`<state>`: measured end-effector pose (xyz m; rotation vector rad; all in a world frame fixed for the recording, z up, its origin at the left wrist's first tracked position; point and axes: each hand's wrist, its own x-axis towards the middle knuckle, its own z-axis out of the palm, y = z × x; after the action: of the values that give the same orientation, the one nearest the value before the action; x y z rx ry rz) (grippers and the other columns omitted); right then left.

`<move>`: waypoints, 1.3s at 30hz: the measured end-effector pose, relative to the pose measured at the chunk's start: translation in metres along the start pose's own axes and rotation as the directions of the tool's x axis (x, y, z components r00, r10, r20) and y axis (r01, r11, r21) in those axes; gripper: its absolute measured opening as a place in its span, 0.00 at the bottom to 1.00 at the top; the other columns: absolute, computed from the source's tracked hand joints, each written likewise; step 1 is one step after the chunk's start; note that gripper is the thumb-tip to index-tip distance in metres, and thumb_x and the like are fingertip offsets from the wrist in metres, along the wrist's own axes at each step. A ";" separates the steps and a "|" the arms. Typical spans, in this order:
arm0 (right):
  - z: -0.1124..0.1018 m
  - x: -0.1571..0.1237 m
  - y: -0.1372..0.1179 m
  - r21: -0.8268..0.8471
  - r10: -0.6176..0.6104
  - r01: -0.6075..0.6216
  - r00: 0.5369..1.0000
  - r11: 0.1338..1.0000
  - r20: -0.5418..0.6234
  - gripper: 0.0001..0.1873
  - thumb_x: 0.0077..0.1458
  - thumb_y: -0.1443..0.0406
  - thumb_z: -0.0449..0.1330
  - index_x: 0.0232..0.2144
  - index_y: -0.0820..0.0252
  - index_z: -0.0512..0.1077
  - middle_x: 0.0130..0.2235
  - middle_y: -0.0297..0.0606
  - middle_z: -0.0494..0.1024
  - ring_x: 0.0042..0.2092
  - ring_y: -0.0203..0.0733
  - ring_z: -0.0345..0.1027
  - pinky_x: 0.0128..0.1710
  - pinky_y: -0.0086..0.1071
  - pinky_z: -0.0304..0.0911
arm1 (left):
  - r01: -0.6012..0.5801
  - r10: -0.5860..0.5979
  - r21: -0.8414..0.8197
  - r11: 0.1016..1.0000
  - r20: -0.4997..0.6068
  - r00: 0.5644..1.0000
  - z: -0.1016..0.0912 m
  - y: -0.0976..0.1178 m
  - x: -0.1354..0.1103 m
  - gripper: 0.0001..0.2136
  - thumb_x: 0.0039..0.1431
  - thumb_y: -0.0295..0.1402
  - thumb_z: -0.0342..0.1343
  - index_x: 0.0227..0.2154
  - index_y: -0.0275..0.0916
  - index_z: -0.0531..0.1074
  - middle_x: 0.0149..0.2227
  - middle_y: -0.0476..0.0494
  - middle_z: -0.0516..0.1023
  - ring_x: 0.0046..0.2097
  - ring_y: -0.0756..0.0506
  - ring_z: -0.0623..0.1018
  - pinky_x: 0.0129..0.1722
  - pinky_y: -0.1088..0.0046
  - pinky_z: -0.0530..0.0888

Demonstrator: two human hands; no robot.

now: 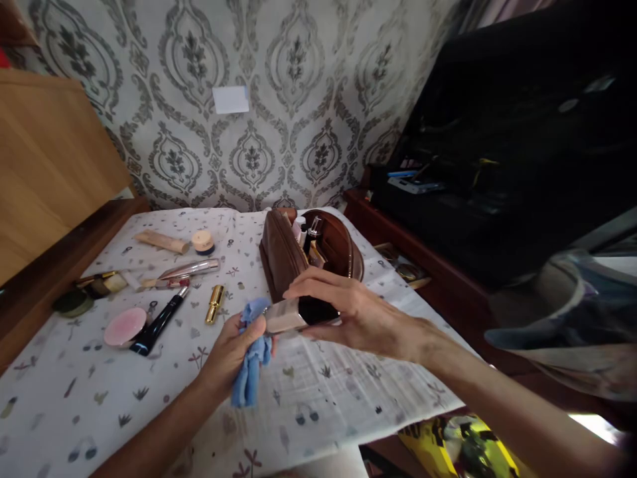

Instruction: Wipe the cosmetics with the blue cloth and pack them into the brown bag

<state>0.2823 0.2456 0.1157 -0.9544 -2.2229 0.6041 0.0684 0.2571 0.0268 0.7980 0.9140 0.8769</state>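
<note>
Landmark: the brown pouch (281, 249), unzipped and standing on the cloth-covered bench (343, 398). A dark bottle (312, 232) with a shiny top shows inside it, among other small items too crowded to sort out.

Main item: a pale bottle (283, 316) with a dark end section, probably its cap. It is held up on the near side of the pouch, clear of the bench by the look of it. Long axis runs crosswise, left to right, close to level: pale end away to the pouch's left, dark end toward its right.

Left hand (226, 355): closed round a bunched blue cloth (253, 358), thumb pressing cloth and the pale end together. Cloth tail hangs down, away from the pouch.

Right hand (354, 305): grasping the dark end from above, fingers over the top, thumb underneath. Of the two it is nearer the pouch; fingertips overlap the pouch's near edge in view, contact cannot be told.

Key relation: bottle bridges the two hands, one at each end, with the pouch just beyond its middle and dark end.

Left of the pouch, lying loose: gold tube (215, 304) nearest; white-topped jar (203, 242) and beige tube (162, 241) farther back; black tube (159, 325) and pink round item (125, 326) farther out; brushes (104, 284) farther still, bristles partly blurred
</note>
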 end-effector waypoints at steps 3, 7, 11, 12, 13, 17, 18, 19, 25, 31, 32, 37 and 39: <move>-0.020 0.003 -0.009 0.008 -0.011 0.010 0.997 1.000 0.074 0.13 0.57 0.67 0.63 0.45 0.53 0.76 0.45 0.39 0.77 0.45 0.42 0.73 0.44 0.34 0.69 | 0.066 -0.068 0.023 0.998 0.142 0.988 0.015 -0.002 0.005 0.26 0.40 0.57 0.68 0.23 0.37 0.70 0.16 0.50 0.70 0.17 0.54 0.66 0.17 0.79 0.62; -0.043 0.004 -0.013 0.016 0.095 -0.097 0.988 0.995 0.119 0.08 0.56 0.62 0.65 0.40 0.57 0.76 0.36 0.36 0.79 0.36 0.38 0.73 0.36 0.30 0.68 | 0.103 -0.123 0.071 0.992 0.380 0.917 0.031 0.001 0.011 0.34 0.51 0.67 0.50 0.20 0.34 0.71 0.15 0.46 0.68 0.15 0.54 0.63 0.15 0.79 0.57; -0.065 0.004 -0.013 -0.017 0.220 -0.224 0.966 0.974 -0.134 0.19 0.52 0.57 0.68 0.43 0.60 0.74 0.39 0.37 0.78 0.34 0.37 0.72 0.34 0.29 0.68 | -0.051 -0.028 0.193 0.980 0.383 0.923 0.039 0.006 0.007 0.32 0.59 0.61 0.47 0.39 0.31 0.75 0.23 0.46 0.72 0.21 0.52 0.68 0.19 0.78 0.63; -0.070 0.004 -0.012 -0.012 0.241 -0.248 0.951 0.969 -0.192 0.20 0.52 0.57 0.67 0.45 0.59 0.73 0.40 0.37 0.78 0.32 0.35 0.71 0.32 0.28 0.68 | -0.146 0.030 0.278 0.949 0.383 0.923 0.041 0.007 0.005 0.29 0.61 0.56 0.50 0.47 0.33 0.73 0.26 0.47 0.73 0.23 0.52 0.69 0.22 0.78 0.65; -0.075 0.005 -0.011 -0.002 0.272 -0.279 0.936 0.960 -0.225 0.21 0.53 0.56 0.66 0.47 0.59 0.73 0.40 0.36 0.77 0.29 0.33 0.70 0.29 0.27 0.66 | -0.243 0.084 0.369 0.897 0.399 0.913 0.042 0.007 0.004 0.26 0.62 0.51 0.53 0.53 0.35 0.70 0.28 0.49 0.72 0.25 0.52 0.69 0.24 0.78 0.67; -0.086 0.009 0.002 -0.015 0.421 -0.431 0.887 0.902 -0.189 0.16 0.54 0.56 0.64 0.41 0.60 0.73 0.26 0.30 0.74 0.22 0.31 0.66 0.21 0.25 0.59 | -0.493 0.159 0.602 0.628 0.521 0.839 0.047 0.003 0.007 0.30 0.64 0.35 0.50 0.67 0.39 0.52 0.30 0.50 0.73 0.28 0.50 0.71 0.31 0.74 0.69; -0.087 0.011 0.007 -0.044 0.455 -0.467 0.875 0.883 -0.163 0.13 0.54 0.57 0.64 0.38 0.60 0.73 0.24 0.29 0.72 0.22 0.32 0.66 0.21 0.26 0.59 | -0.519 0.152 0.639 0.568 0.538 0.829 0.047 0.000 0.010 0.31 0.63 0.33 0.49 0.68 0.39 0.49 0.32 0.49 0.74 0.29 0.49 0.72 0.32 0.73 0.70; -0.087 0.013 0.012 -0.080 0.491 -0.503 0.861 0.860 -0.133 0.11 0.53 0.59 0.64 0.36 0.60 0.73 0.22 0.29 0.72 0.23 0.33 0.67 0.22 0.26 0.60 | -0.540 0.142 0.673 0.505 0.552 0.822 0.047 -0.003 0.013 0.33 0.62 0.31 0.49 0.69 0.38 0.46 0.34 0.48 0.76 0.30 0.49 0.73 0.33 0.72 0.70; -0.079 0.027 0.033 -0.426 0.555 -0.490 0.831 0.761 0.036 0.13 0.47 0.68 0.65 0.38 0.58 0.75 0.32 0.33 0.78 0.33 0.38 0.71 0.33 0.29 0.62 | -0.653 0.153 0.682 0.328 0.644 0.749 0.036 -0.016 0.028 0.33 0.57 0.26 0.49 0.66 0.38 0.50 0.36 0.47 0.79 0.30 0.48 0.76 0.33 0.72 0.73; -0.063 0.046 0.036 -0.720 0.590 -0.318 0.792 0.617 0.157 0.11 0.49 0.70 0.63 0.38 0.61 0.74 0.37 0.40 0.77 0.38 0.42 0.69 0.33 0.30 0.57 | -0.693 0.198 0.644 0.325 0.670 0.716 0.029 -0.022 0.032 0.33 0.56 0.24 0.48 0.66 0.39 0.52 0.36 0.47 0.80 0.32 0.48 0.79 0.34 0.71 0.76; -0.060 0.050 0.036 -0.748 0.606 -0.290 0.774 0.597 0.184 0.11 0.49 0.69 0.63 0.38 0.61 0.74 0.36 0.40 0.77 0.37 0.42 0.69 0.32 0.30 0.55 | -0.700 0.207 0.642 0.312 0.673 0.710 0.029 -0.024 0.032 0.34 0.55 0.24 0.48 0.66 0.39 0.52 0.36 0.47 0.80 0.32 0.48 0.78 0.34 0.71 0.76; -0.051 0.065 0.038 -0.872 0.668 -0.172 0.714 0.459 0.211 0.14 0.51 0.65 0.65 0.42 0.61 0.76 0.39 0.42 0.79 0.38 0.44 0.71 0.30 0.32 0.53 | -0.713 0.232 0.650 0.261 0.675 0.700 0.026 -0.033 0.035 0.37 0.53 0.23 0.50 0.67 0.40 0.48 0.32 0.51 0.76 0.29 0.50 0.75 0.34 0.73 0.76; -0.049 0.066 0.044 -0.899 0.655 -0.099 0.720 0.427 0.232 0.14 0.51 0.65 0.65 0.42 0.62 0.76 0.41 0.44 0.79 0.41 0.46 0.71 0.32 0.33 0.55 | -0.707 0.226 0.656 0.264 0.671 0.706 0.025 -0.034 0.035 0.37 0.54 0.23 0.51 0.68 0.41 0.48 0.30 0.52 0.75 0.28 0.50 0.74 0.34 0.74 0.76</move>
<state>0.3024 0.3316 0.1471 -2.1138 -2.8934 -0.1569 0.1128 0.2690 -0.0039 2.2861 0.6376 0.5906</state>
